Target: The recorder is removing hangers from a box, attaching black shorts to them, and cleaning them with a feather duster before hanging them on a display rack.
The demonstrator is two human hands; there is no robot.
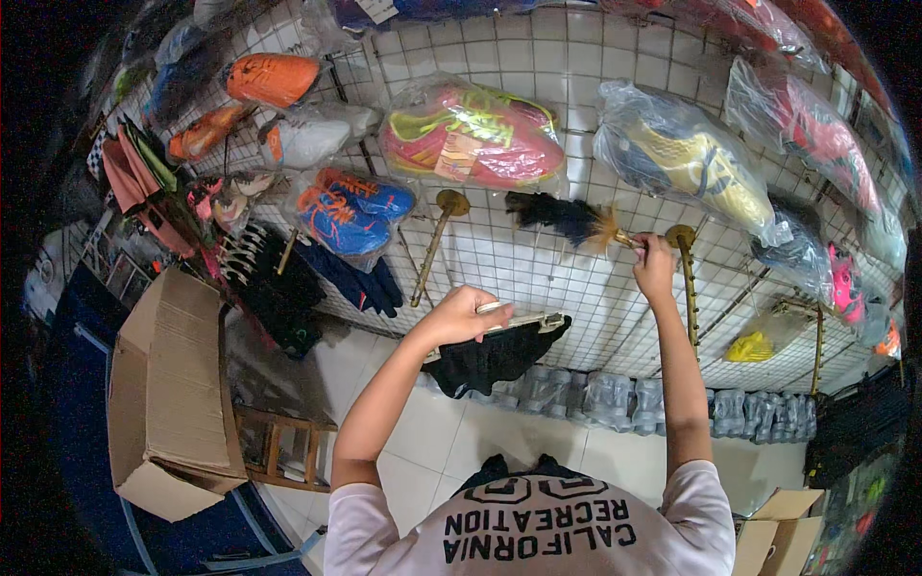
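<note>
My left hand (464, 315) grips a cream plastic hanger (529, 319) with a black garment (497, 356) hanging from it. Held out to the right, my right hand (654, 266) grips the handle of a black and tan feather duster (565, 218). The duster's feathers point left, in front of the white wire grid wall (576, 281). Between the two hands' heights, a brass display arm (432, 252) juts from the grid on the left and another (688, 288) stands just right of my right hand. Plastic-wrapped pink and yellow shoes (472, 140) are above the duster.
More bagged shoes hang around: blue (349, 216), orange (272, 78), gold (699, 169). Dark clothes (270, 288) hang at left. An open cardboard box (180, 374) stands left, near a wooden stool (288, 446). Wrapped bundles (612, 399) line the wall's foot; another box (781, 533) is lower right.
</note>
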